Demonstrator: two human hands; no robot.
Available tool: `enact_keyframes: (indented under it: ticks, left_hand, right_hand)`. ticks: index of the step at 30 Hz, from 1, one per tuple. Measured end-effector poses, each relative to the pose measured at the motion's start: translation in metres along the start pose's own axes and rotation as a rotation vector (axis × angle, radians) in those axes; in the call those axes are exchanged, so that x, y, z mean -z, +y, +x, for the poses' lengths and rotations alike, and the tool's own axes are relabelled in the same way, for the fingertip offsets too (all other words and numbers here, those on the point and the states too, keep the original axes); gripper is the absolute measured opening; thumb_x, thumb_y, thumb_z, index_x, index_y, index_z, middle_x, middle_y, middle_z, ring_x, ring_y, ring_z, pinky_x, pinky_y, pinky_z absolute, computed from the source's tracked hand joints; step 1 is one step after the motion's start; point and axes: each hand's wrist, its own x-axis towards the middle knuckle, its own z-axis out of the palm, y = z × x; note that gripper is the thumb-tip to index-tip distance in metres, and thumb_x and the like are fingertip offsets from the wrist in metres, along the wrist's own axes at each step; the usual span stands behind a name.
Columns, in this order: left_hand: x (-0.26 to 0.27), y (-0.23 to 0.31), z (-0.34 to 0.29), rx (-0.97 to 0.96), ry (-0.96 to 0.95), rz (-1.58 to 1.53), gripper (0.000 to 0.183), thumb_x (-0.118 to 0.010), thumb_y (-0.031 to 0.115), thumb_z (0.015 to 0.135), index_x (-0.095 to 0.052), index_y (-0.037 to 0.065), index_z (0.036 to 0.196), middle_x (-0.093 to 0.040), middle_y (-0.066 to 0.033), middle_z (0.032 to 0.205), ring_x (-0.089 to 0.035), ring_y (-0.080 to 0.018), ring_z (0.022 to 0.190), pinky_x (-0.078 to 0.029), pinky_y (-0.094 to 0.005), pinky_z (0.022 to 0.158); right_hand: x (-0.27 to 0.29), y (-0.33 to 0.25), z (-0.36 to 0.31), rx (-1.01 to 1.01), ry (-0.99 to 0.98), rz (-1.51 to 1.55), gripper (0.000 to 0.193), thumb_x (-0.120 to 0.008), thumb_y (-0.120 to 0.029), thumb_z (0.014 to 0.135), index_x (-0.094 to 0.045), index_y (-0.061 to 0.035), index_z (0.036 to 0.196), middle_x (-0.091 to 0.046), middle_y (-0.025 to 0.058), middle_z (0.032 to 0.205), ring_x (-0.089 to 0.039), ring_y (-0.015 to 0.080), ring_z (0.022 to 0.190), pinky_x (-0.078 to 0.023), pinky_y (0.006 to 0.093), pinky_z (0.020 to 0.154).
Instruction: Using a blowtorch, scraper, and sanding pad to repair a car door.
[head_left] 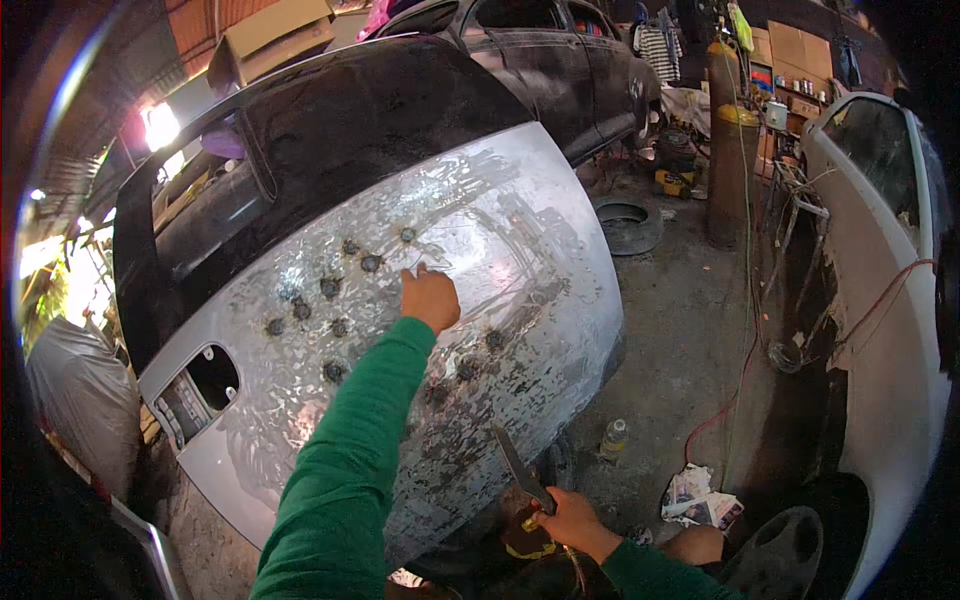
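Head view: grey car door panel dead ahead, across the centre, dotted with dark round spots. Left hand over it, fingers curled, tips at or just off the surface; can't tell contact, or anything under the palm. Right hand wrapped round one end of a dark flat tool, tip over the panel's lower right edge. Likely feeling the surface: go light, flatten fingers across the spots, keep tool clear of metal.

Long green sleeves — plain, creased, close-fitting — bare hands
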Motion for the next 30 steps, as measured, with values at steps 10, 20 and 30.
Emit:
enact_keyframes:
  ticks: [10, 20, 30]
  left_hand:
    - [0.042, -0.086, 0.071, 0.226, 0.229, 0.121, 0.049, -0.056, 0.029, 0.097, -0.072, 0.002, 0.134, -0.063, -0.0199, 0.148, -0.044, -0.0410, 0.152, -0.030, -0.0679, 0.119]
    - [0.038, -0.113, 0.038, 0.176, 0.008, 0.000, 0.058, -0.061, 0.029, 0.092, -0.064, -0.002, 0.141, -0.062, -0.0214, 0.149, -0.043, -0.0394, 0.152, -0.035, -0.0630, 0.120]
    - [-0.066, -0.053, -0.253, 0.198, -0.120, -0.068, 0.090, -0.071, 0.052, 0.093, -0.046, -0.008, 0.155, -0.049, -0.0235, 0.159, -0.031, -0.0458, 0.157, -0.031, -0.0652, 0.122]
  right_hand:
    - [0.006, 0.012, 0.008, -0.120, -0.056, -0.053, 0.084, -0.072, -0.037, 0.104, -0.029, 0.0017, 0.165, -0.065, 0.0219, 0.138, -0.072, 0.0332, 0.108, -0.060, 0.0506, 0.086]
    - [-0.015, 0.050, 0.044, -0.107, 0.019, 0.051, 0.082, -0.073, -0.035, 0.102, -0.034, 0.0038, 0.163, -0.073, 0.0224, 0.121, -0.073, 0.0383, 0.106, -0.057, 0.0522, 0.084]
    - [-0.027, 0.060, 0.037, 0.134, 0.217, 0.080, 0.057, -0.080, -0.025, 0.095, -0.060, 0.0092, 0.137, -0.076, 0.0241, 0.089, -0.078, 0.0325, 0.078, -0.059, 0.0456, 0.069]
